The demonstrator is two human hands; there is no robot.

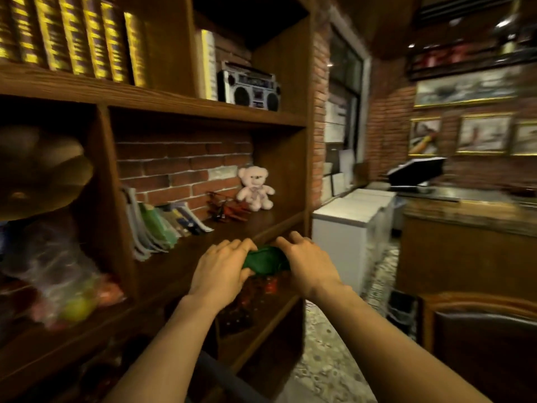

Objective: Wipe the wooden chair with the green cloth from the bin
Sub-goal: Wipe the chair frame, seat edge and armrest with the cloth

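Observation:
A bunched green cloth sits between both of my hands, in front of the wooden bookshelf's lower shelf edge. My left hand grips its left side and my right hand grips its right side, fingers curled over the top. The wooden chair, with a curved wood back rail and dark padded leather, stands at the lower right, apart from my hands. No bin can be made out; something dark with red patches lies just under the cloth.
The tall wooden bookshelf fills the left, holding books, a boombox, a pink teddy bear and a red toy plane. White chest freezers and a wooden counter stand right. Patterned floor runs between.

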